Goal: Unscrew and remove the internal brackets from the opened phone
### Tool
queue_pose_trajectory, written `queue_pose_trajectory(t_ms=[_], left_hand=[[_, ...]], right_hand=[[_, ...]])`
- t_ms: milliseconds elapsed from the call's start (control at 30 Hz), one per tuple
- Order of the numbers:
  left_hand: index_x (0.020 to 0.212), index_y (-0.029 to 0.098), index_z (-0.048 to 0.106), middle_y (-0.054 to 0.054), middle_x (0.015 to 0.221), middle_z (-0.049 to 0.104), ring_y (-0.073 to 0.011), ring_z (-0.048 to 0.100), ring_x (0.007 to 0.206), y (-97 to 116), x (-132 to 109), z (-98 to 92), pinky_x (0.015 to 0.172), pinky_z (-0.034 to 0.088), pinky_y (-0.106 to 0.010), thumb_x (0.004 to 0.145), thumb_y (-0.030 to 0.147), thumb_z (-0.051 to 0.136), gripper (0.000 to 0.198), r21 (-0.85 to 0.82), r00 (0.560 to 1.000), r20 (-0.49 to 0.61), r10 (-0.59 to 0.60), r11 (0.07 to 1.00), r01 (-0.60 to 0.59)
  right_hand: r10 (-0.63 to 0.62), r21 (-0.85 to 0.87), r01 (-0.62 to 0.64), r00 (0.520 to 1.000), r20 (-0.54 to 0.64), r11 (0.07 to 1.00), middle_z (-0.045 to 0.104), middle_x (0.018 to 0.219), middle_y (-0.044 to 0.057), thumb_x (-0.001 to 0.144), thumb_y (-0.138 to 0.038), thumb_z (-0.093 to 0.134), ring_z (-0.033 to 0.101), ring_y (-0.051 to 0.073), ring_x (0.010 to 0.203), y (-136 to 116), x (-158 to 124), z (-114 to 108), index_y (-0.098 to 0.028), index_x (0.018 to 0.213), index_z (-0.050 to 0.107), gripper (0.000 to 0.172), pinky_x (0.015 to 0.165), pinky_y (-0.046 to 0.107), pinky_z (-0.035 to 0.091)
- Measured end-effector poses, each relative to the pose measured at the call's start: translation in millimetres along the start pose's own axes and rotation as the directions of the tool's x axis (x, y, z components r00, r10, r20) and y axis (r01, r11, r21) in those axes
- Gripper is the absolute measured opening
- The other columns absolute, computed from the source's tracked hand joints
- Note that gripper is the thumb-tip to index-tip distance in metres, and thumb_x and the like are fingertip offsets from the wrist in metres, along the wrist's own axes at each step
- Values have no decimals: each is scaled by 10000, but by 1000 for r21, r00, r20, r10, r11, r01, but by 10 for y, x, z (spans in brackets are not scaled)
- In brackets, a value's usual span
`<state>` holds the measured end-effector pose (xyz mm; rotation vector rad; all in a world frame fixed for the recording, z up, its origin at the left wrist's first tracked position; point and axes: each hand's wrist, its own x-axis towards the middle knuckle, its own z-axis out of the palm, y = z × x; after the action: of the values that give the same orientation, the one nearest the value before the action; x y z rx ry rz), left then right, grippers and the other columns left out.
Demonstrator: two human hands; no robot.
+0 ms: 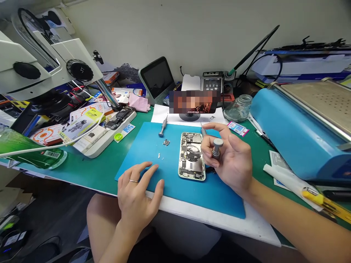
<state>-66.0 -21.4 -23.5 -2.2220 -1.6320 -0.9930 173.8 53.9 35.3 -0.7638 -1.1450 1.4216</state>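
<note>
An opened phone point(192, 156) lies face down on the blue mat point(153, 146), its inner boards and shields exposed. My right hand point(230, 157) hovers just right of the phone, fingers closed around a grey precision screwdriver point(216, 147) with its round cap up; thin tweezers point(203, 128) also stick up between its fingers. My left hand point(137, 190) rests flat on the mat's near left edge, fingers spread, a ring on one finger, holding nothing. A second grey screwdriver point(163, 128) lies on the mat behind. A small chip part point(166, 142) and tiny screws point(159, 156) lie left of the phone.
A microscope point(52, 54) stands at the left over a white base with another phone point(119, 118). A green bottle point(30, 149) lies at the far left. A small screen point(157, 78), soldering station point(212, 82) and glass jar point(240, 107) stand behind. A blue machine point(296, 128) fills the right.
</note>
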Motion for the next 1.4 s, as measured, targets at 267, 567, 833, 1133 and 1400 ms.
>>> queue_pose_trajectory(t_ms=[267,567,833,1133,1400], left_hand=[[1210,212,697,-92,1222,714,-302,621,1101,2,7,8,971,416,-458,987,277,628,242,6,1000,6,-4,1000,4],[1191,217,707,-76,1184,736,-283,641,1075,5,4,-3,966,437,-441,995,290,622,226,-2,999,10,-37,999,37],[1177,237,702,-75,1189,742,-291,655,1078,17,4,-4,954,457,-458,985,274,626,210,-13,999,14,-42,999,43],[1153,230,723,-69,1193,745,-291,662,1098,13,4,-6,963,458,-453,977,289,642,203,-15,998,15,-63,998,63],[1142,240,738,-52,1195,751,-280,665,1094,-23,-18,-10,964,461,-438,971,314,655,204,-22,998,23,-65,998,65]], right_hand=[[24,15,-24,1000,2,1000,504,638,-78,913,-619,522,297,103,444,8,-3,-17,-264,1154,543,430,453,276,229],[26,-9,-26,999,-28,1000,483,630,-70,948,-493,465,285,115,455,1,-7,13,-264,1138,546,309,454,279,225],[6,-33,-7,999,-39,999,477,629,-74,939,-475,456,272,119,452,-22,-15,27,-269,1129,535,292,457,283,226],[-138,-47,134,985,-99,990,469,603,-44,933,-399,457,267,139,433,-75,-36,25,-277,1076,603,237,428,312,210],[-337,-449,278,940,-54,849,490,628,-7,999,-273,486,376,179,498,-547,-42,-18,-296,965,682,200,465,342,248]])
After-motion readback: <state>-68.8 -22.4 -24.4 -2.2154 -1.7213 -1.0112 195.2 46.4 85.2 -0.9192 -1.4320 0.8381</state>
